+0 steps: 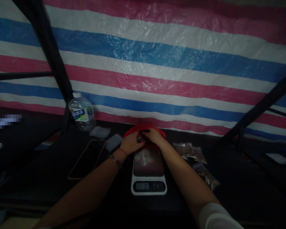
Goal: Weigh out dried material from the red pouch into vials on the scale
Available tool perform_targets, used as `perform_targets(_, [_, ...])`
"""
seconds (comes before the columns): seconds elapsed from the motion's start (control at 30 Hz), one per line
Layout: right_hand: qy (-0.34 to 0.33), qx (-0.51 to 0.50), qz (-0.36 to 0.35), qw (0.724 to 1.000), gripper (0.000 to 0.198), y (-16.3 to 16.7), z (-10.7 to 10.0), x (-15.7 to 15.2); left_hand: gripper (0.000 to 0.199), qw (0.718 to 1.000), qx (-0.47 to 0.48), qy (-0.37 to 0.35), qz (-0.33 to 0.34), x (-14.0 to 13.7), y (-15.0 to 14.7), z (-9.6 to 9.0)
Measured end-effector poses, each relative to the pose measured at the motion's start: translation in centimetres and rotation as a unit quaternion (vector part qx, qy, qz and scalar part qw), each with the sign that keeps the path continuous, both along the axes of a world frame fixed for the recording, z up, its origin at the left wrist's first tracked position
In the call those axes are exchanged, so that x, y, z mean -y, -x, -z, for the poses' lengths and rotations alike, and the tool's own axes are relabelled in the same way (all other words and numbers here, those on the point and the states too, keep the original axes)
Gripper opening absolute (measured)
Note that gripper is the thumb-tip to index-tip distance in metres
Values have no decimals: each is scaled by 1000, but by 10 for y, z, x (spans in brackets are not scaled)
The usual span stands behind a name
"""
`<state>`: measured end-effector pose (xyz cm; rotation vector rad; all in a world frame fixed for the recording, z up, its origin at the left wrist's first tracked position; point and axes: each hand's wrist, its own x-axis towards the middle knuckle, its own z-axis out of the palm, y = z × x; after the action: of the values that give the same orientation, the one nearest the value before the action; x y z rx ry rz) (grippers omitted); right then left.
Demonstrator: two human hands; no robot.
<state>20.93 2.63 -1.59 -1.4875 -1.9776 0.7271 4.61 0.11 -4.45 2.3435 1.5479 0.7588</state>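
Observation:
A red bag (145, 126) lies behind a white kitchen scale (149, 187) with a dark plate. Over the bag's mouth, my left hand (131, 142) is closed on what looks like a small clear plastic bag (140, 138). Beside it, my right hand (154, 136) reaches into the red bag with curled fingers; what its fingertips hold is too dark to make out. On the scale's plate sits a small clear cup (145, 155). To the right of my right forearm lie small filled plastic bags (189, 152) with brown bits inside, and another filled bag (206, 176) nearer me.
Left of the scale lie a phone (87, 159), a stack of flat clear bags (113, 142) and more clear bags (99, 131). A large plastic bottle (82, 113) stands at the back left. Dark metal posts (54, 60) and a striped tarp (157, 73) bound the table.

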Motion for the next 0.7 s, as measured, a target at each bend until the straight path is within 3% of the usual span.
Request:
perform_targets(0.23, [69, -147, -66, 985, 24, 13, 3, 2, 48, 999, 11, 11, -48, 2, -4, -3])
perform_targets(0.5, [49, -68, -64, 994, 20, 11, -2, 3, 50, 999, 27, 9, -41, 3, -6, -2])
perform_targets(0.7, [47, -78, -79, 993, 16, 8, -1, 1, 44, 999, 30, 16, -42, 5, -8, -6])
